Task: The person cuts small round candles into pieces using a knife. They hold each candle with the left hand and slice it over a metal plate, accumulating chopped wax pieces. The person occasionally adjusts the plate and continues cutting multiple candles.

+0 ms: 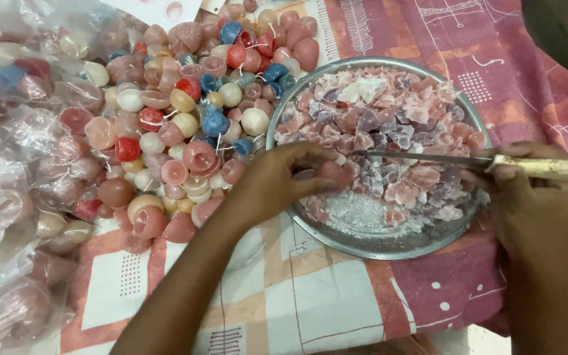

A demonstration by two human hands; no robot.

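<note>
Soft, even light fills the scene, bright enough to show colours clearly, with no hard shadows. The round metal dish (pixel 297 98) shows a dull sheen along its rim and a faint shadow beneath its near edge. The clear plastic bags (pixel 14 197) at the left carry pale glare and look smeared. Overall sharpness is modest; fine detail is slightly soft.

The left hand (pixel 277 181) is extended from the lower left toward mid-frame, fingers curled closed. The right hand (pixel 534 190) is clenched at the right edge.
</note>
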